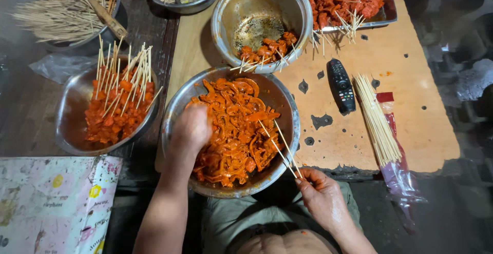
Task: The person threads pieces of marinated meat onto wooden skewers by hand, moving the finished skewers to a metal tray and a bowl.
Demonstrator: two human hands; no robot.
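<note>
Lower centre of frame: our left hand [191,130] sunk into big steel bowl [174,115], fingers curled on orange marinated strips [236,131]. Our right hand [321,192], lower right of bowl, pinches two bare skewers [280,149], tips over meat. Left of frame: second bowl [69,115] with loaded skewers. Upper centre: smaller bowl [287,2], few pieces. Right, on worktop [411,95]: remote [341,85], bundle of fresh sticks [377,120].
</note>
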